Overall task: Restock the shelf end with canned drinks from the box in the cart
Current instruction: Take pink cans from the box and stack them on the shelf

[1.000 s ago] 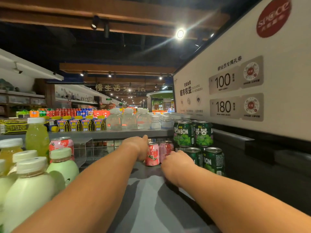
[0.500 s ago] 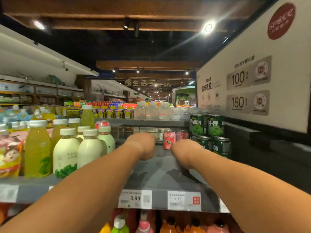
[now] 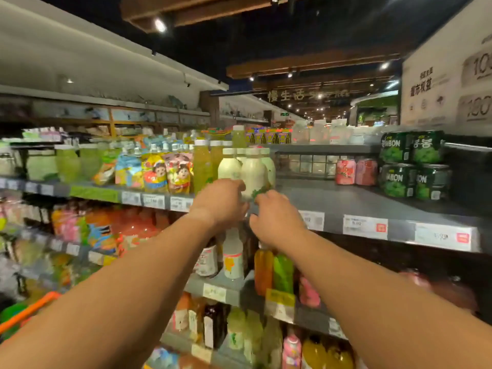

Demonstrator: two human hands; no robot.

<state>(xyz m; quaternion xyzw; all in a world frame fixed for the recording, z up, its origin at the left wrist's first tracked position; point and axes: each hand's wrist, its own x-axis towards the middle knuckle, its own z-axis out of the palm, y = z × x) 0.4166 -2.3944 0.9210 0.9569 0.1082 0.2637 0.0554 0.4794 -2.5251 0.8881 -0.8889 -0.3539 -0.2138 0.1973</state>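
Two pink cans stand at the back of the grey top shelf. To their right, green cans are stacked two high against the shelf end. My left hand and my right hand hover side by side in front of the shelf's front edge, well left of the cans. Both have loosely curled fingers with nothing in them. My left fingertips are close to a pale green bottle; I cannot tell whether they touch it. The box is out of view.
Bottles and pouches fill the top shelf to the left. Lower shelves hold more bottles. Price tags line the shelf edge. An orange cart handle shows at bottom left. A white sign board rises at right.
Both hands have drawn back from the pink cans to the shelf's front edge. My view has backed away and swung left, so the lower shelves now show.
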